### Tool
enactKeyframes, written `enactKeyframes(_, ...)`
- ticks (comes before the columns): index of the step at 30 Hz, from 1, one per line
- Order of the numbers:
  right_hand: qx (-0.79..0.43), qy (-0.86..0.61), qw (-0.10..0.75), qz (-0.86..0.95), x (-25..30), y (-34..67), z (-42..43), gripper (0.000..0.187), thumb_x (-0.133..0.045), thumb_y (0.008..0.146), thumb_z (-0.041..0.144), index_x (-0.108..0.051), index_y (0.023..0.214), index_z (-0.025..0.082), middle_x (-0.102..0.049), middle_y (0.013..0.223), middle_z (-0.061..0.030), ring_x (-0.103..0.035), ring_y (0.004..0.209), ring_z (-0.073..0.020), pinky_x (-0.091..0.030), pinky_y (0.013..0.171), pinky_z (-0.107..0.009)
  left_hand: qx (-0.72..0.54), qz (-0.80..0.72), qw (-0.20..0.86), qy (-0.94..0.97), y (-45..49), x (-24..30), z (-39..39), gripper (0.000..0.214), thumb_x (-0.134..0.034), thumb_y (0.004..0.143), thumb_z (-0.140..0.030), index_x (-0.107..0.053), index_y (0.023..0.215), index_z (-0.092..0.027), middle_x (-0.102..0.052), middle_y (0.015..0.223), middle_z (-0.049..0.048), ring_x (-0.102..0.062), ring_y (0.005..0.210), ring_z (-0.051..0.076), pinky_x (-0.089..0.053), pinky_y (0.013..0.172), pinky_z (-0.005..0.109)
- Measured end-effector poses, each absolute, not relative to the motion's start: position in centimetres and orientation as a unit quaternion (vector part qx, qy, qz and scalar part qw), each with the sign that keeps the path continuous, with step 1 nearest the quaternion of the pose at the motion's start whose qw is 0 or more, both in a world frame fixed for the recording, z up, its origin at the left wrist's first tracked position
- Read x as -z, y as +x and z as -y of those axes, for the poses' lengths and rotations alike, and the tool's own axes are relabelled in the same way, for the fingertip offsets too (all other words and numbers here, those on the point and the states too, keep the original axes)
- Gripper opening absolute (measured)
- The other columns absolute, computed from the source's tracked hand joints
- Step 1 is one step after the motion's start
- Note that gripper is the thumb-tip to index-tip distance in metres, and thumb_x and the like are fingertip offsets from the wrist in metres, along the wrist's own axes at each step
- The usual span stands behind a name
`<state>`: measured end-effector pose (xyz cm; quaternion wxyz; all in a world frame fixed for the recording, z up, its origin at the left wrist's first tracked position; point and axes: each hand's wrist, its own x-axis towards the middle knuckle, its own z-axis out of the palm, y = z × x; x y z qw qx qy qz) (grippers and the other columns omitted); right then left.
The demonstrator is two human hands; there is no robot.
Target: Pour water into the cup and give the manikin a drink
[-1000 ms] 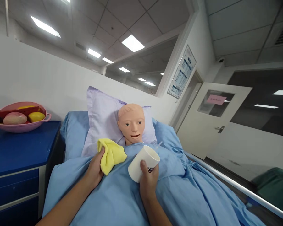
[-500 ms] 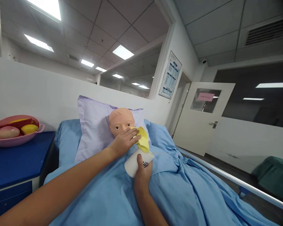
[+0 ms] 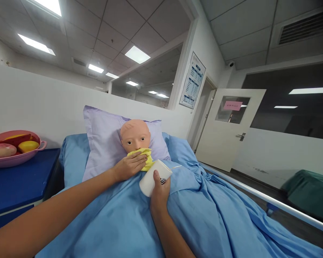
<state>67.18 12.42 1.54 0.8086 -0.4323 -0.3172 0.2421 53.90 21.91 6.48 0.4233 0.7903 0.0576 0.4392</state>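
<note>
A manikin (image 3: 134,133) lies in the bed, its bald head on a lilac pillow (image 3: 101,143). My left hand (image 3: 130,166) holds a yellow cloth (image 3: 148,156) flat against the manikin's mouth and chin, fingers together over it. In my right hand (image 3: 160,190) is a white paper cup (image 3: 148,182) with a dark striped mark, tilted, its rim toward the upper right. The cup's rim is close to the cloth's lower edge. Beside the rim a thin pale stick (image 3: 177,167) points right; whether it stands in the cup I cannot tell.
Blue bedding (image 3: 118,218) covers the manikin's body. A metal bed rail (image 3: 280,202) runs along the right side. On the left, a blue bedside cabinet (image 3: 18,182) carries a pink basket (image 3: 18,157) of fruit. A door (image 3: 226,143) stands ajar at the back right.
My left hand has brought the yellow cloth left and down onto the manikin's mouth, away from above the cup. The cup stays in my right hand; the view has shifted slightly.
</note>
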Motion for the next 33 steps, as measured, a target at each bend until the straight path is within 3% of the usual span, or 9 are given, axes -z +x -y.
enactKeyframes(5, -0.248, -0.439, 0.804, 0.315, -1.7, 67.0, -12.4, 0.058, -0.072, 0.071, 0.054, -0.053, 0.115, 0.021, -0.066, 0.096, -0.0044, -0.064, 0.074, -0.0195, -0.054, 0.065, -0.031, -0.409, -0.070, 0.522, 0.745, 52.8, -7.1, -21.4, 0.028, -0.067, 0.071, 0.001, -0.072, 0.092, -0.017, -0.065, 0.122, 0.0138, -0.047, 0.131, 0.025, -0.015, 0.120, 0.046)
enactKeyframes(10, -0.234, -0.434, 0.809, 0.319, -1.7, 66.8, -12.4, 0.057, -0.070, 0.073, 0.053, -0.053, 0.116, 0.020, -0.066, 0.093, -0.0033, -0.062, 0.074, -0.0189, -0.053, 0.064, -0.031, -0.441, -0.047, 0.477, 0.759, 54.8, -9.9, -20.6, 0.032, -0.067, 0.072, -0.001, -0.070, 0.098, -0.019, -0.060, 0.130, 0.0115, -0.033, 0.140, 0.024, -0.017, 0.118, 0.050)
enactKeyframes(17, -0.252, -0.431, 0.807, 0.315, -1.8, 67.0, -12.4, 0.059, -0.072, 0.071, 0.054, -0.053, 0.115, 0.021, -0.067, 0.095, -0.0035, -0.064, 0.074, -0.0190, -0.054, 0.066, -0.032, -0.398, -0.069, 0.479, 0.780, 55.4, -6.6, -22.2, 0.029, -0.068, 0.074, -0.007, -0.070, 0.101, -0.018, -0.062, 0.128, 0.0116, -0.040, 0.136, 0.024, -0.008, 0.121, 0.046)
enactKeyframes(21, -0.252, -0.432, 0.806, 0.315, -2.0, 66.8, -12.1, 0.058, -0.072, 0.071, 0.053, -0.053, 0.116, 0.021, -0.067, 0.091, -0.0023, -0.064, 0.072, -0.0183, -0.055, 0.065, -0.031, -0.392, -0.083, 0.469, 0.787, 53.7, -5.3, -22.8, 0.029, -0.070, 0.072, -0.005, -0.072, 0.098, -0.018, -0.065, 0.124, 0.0131, -0.044, 0.133, 0.024, -0.012, 0.121, 0.040)
enactKeyframes(27, -0.266, -0.428, 0.803, 0.318, -1.7, 66.9, -12.5, 0.060, -0.074, 0.070, 0.052, -0.053, 0.117, 0.021, -0.068, 0.096, -0.0039, -0.066, 0.077, -0.0199, -0.055, 0.069, -0.033, -0.432, -0.087, 0.488, 0.754, 51.9, -6.0, -21.8, 0.027, -0.071, 0.069, -0.001, -0.072, 0.089, -0.019, -0.071, 0.113, 0.0113, -0.054, 0.124, 0.024, -0.020, 0.119, 0.041)
enactKeyframes(33, -0.248, -0.433, 0.802, 0.328, -1.6, 66.9, -12.7, 0.059, -0.073, 0.070, 0.052, -0.054, 0.115, 0.019, -0.067, 0.094, -0.0044, -0.064, 0.077, -0.0205, -0.053, 0.068, -0.033, -0.462, -0.058, 0.431, 0.773, 54.1, -9.5, -20.0, 0.029, -0.068, 0.074, -0.006, -0.071, 0.100, -0.018, -0.060, 0.130, 0.0129, -0.030, 0.141, 0.022, -0.006, 0.120, 0.044)
